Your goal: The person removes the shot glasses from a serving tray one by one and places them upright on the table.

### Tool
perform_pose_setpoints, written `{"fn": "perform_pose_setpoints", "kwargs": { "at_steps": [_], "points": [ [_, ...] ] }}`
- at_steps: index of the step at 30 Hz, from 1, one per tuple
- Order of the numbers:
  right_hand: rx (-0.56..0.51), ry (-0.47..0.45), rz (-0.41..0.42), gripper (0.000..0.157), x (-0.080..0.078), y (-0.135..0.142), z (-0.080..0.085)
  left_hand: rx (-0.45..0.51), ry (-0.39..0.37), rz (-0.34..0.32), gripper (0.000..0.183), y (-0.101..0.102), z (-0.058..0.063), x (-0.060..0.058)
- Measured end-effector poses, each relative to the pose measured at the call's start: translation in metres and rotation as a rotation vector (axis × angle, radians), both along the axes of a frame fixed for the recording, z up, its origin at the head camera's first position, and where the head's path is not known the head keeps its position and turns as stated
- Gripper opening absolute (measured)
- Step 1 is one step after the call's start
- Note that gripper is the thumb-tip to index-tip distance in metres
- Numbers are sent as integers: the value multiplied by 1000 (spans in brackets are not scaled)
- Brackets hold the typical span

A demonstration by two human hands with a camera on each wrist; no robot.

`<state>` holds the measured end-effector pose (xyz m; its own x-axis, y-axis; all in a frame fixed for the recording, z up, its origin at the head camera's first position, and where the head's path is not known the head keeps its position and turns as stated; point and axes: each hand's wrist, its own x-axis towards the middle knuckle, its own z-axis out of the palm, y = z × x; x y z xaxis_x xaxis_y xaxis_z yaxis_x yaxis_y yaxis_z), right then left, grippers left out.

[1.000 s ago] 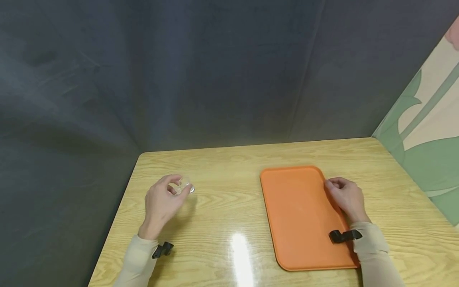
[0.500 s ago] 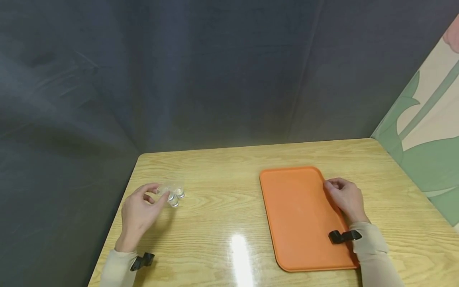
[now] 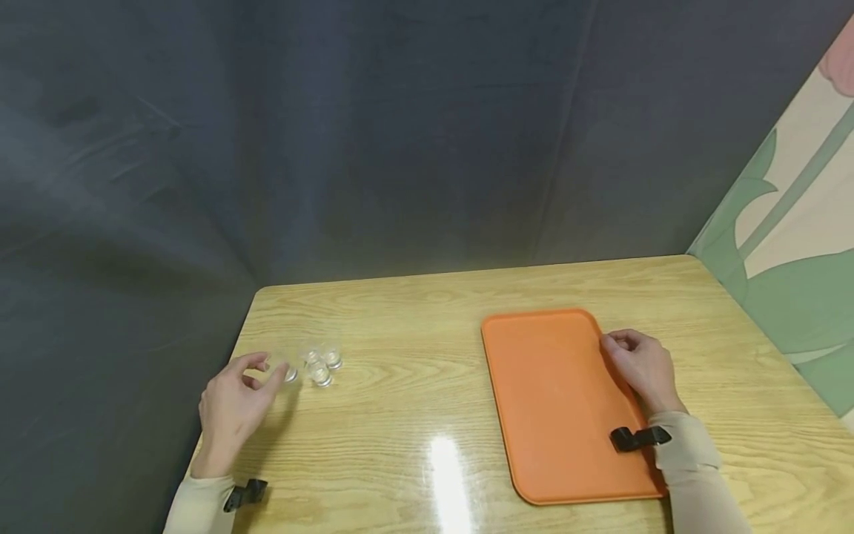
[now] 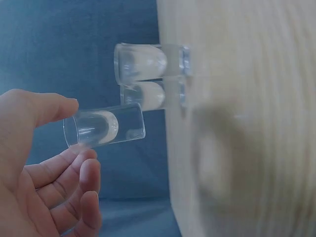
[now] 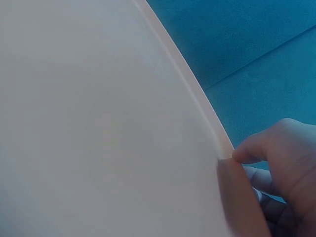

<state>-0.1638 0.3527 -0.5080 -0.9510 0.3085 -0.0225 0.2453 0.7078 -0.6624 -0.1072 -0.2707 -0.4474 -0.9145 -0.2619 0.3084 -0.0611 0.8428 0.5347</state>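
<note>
My left hand (image 3: pixel 232 406) pinches a small clear shot glass (image 4: pixel 129 127) near its rim, between thumb and fingertips. Its base hangs just off the tabletop, slightly tilted, in the left wrist view. Several like glasses (image 3: pixel 322 375) stand close together just right of it; two of these standing glasses (image 4: pixel 143 63) show beside the held one in the left wrist view. On the right, my right hand (image 3: pixel 642 371) grips the right edge of an orange tray (image 3: pixel 557 400), thumb on the rim (image 5: pixel 210 106). The fingers beneath that rim are partly hidden.
The wood-grain table (image 3: pixel 400 393) runs between the glasses and the tray. A dark cloth screen (image 3: pixel 414 148) rises along its back and left edges. A patterned panel (image 3: pixel 800 259) borders the right side.
My left hand has moved left and a little toward me, a glass still between its fingers. Standing glasses now show where that hand was. The right hand and tray look unmoved.
</note>
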Motion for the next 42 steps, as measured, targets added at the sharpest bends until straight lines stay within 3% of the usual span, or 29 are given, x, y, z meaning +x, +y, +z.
{"fn": "perform_pose_setpoints", "kwargs": {
  "at_steps": [17, 42],
  "points": [
    [-3, -17, -7, 52, 0, -1, 0, -53, -75, -95, 45, -3, -20, -11],
    [-4, -18, -5, 52, 0, -1, 2, -37, -113, -154, 44, 6, -27, -16]
  ]
}}
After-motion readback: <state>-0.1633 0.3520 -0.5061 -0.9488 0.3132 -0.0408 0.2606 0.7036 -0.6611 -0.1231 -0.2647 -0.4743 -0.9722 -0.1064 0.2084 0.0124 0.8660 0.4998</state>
